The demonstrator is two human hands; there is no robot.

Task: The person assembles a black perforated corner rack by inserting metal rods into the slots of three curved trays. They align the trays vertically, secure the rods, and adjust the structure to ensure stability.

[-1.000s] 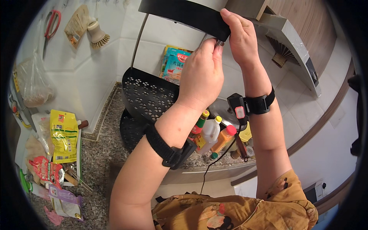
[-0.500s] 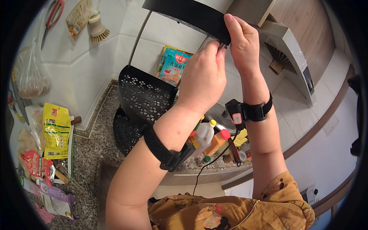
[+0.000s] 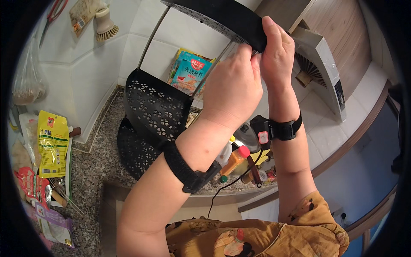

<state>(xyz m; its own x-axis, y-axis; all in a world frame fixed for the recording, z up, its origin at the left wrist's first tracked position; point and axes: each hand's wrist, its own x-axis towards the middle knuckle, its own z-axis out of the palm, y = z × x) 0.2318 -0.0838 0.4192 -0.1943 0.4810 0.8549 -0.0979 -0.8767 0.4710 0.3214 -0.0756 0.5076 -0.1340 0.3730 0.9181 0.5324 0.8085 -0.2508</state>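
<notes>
A black three-tier corner shelf (image 3: 156, 100) with clover-shaped holes stands tilted on the counter, its tiers joined by thin metal rods. My right hand (image 3: 277, 53) grips the right end of the raised top tier (image 3: 214, 17), thumb over the outer rim. Just under that end, my left hand (image 3: 233, 90) is closed with its fingertips around a metal rod, most of which its fingers hide. Both wrists carry black straps. Partly behind my left forearm lies the bottom tier (image 3: 137, 147) on the counter.
Seasoning packets (image 3: 190, 73) lean on the tiled wall behind the shelf. Bottles (image 3: 236, 159) and a lidded pot (image 3: 248, 137) stand right of it. A yellow bag (image 3: 53, 143) and other packets lie left. A brush (image 3: 105, 25) hangs on the wall; a range hood (image 3: 321, 68) is at right.
The view has shifted, so the counter and wall things sit further left. The top tier has tipped a little, showing more of its perforated underside. Both hands keep their hold.
</notes>
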